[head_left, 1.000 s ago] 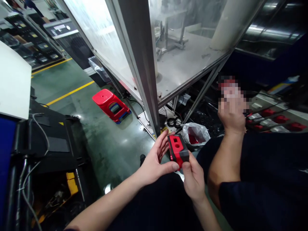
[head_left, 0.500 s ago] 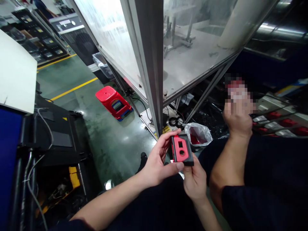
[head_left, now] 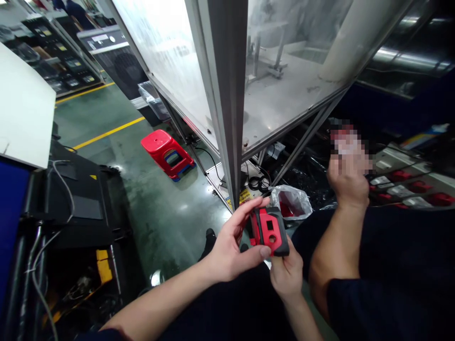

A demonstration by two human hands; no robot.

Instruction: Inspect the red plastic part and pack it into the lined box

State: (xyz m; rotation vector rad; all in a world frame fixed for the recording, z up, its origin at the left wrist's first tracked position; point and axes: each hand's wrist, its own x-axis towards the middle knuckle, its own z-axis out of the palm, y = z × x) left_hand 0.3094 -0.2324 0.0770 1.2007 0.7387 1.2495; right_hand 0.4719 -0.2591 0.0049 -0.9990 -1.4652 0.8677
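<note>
Low in the head view, both hands meet on a small red and black casing (head_left: 270, 230), held above the person's dark lap. The left hand (head_left: 231, 246) grips its left side: the thumb presses against the lower edge, and the fingers (head_left: 250, 208) curl over the top edge. The right hand (head_left: 286, 274) comes up from below, its fingers pinching the casing's bottom right corner. The red face, with a square cut-out and a round hole, is turned toward the camera.

Just right of the hands sits a co-worker in dark clothing, one hand (head_left: 346, 182) raised. Just beyond the casing, a clear plastic bag (head_left: 291, 201) with red parts lies on the green floor. An aluminium frame post (head_left: 227, 104) rises behind it. Farther left, a red stool (head_left: 167, 152) lies tipped on its side near a yellow floor line (head_left: 106, 133).
</note>
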